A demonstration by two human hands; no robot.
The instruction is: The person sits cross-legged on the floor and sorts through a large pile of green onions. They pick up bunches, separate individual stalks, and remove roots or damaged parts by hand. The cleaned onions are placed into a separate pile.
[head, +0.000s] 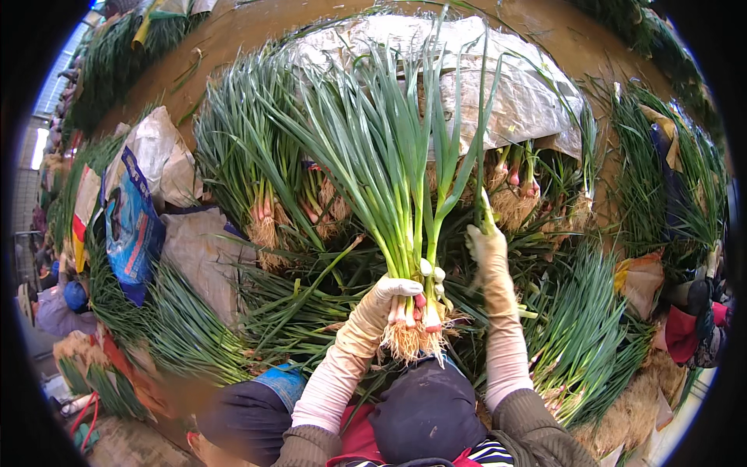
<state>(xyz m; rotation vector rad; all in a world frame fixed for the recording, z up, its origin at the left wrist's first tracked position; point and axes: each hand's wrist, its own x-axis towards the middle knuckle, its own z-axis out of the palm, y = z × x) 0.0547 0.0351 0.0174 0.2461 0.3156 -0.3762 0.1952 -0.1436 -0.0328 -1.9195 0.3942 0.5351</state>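
Observation:
My gloved left hand [398, 287] is closed around a bunch of green garlic [402, 233], just above its pinkish bulbs. Pale roots [407, 341] hang below the fist, and long flat leaves fan out away from me. White finger-like shapes show on the bunch's right side, perhaps the glove's fingertips. To the right of the bunch, my gloved right hand [489, 248] grips a single pale-green stalk [486, 209] that points away from me. The right glove is slightly blurred. Beneath both hands lies a layer of loose dark-green leaves [292, 321].
Ahead, a whitish woven sheet [519, 93] partly covers stacked garlic [251, 140]. More garlic lies at left [192, 327] and right [583, 327]. A blue printed sack [131, 227] lies left. A person in a blue cap [74, 296] is at far left. Wet brown floor [560, 35] lies beyond.

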